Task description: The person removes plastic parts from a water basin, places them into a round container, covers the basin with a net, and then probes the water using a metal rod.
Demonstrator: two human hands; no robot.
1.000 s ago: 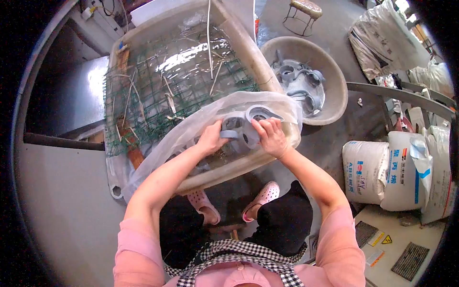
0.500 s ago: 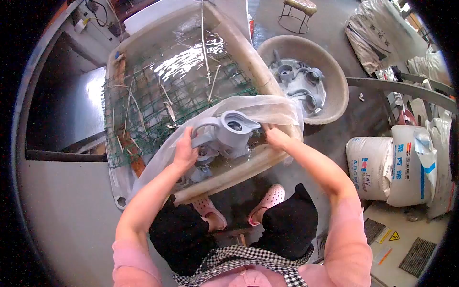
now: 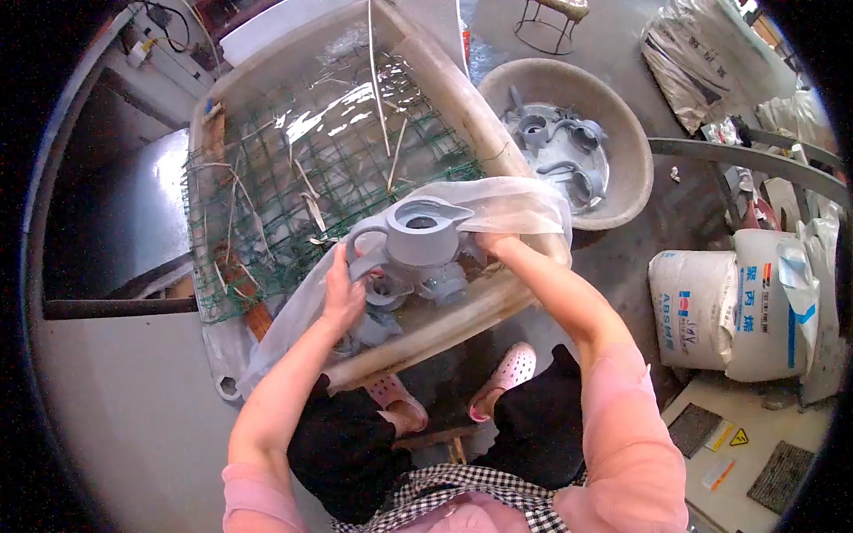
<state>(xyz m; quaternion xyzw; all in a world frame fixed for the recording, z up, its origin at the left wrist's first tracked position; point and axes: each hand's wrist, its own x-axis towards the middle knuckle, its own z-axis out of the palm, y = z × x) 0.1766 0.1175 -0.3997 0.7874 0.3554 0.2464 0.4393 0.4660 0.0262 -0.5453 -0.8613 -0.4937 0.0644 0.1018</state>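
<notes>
My left hand [image 3: 342, 289] is closed round the handle of a grey plastic jug body [image 3: 419, 244]. The jug is upright with its open top toward me and its spout pointing right, above the near end of a water-filled tub [image 3: 498, 147]. Beside the jug's right side is my right hand [image 3: 499, 246], its fingers hidden behind the jug and a sheer white net cloth [image 3: 520, 200]. That cloth runs across the tub behind the jug and down to the left. More grey jug parts [image 3: 378, 324] lie in the water below.
Green wire mesh [image 3: 329, 178] with pale strips covers the tub's middle. A round basin [image 3: 626, 178] at right holds several grey jugs [image 3: 582, 133]. White printed sacks [image 3: 760, 302] stand farther right, below a metal rail [image 3: 746, 155]. A stool [image 3: 555, 13] is at the back.
The jug has shifted slightly left and up in view, and its top has turned more toward me. My left hand still grips the handle. The whole view has shifted a little.
</notes>
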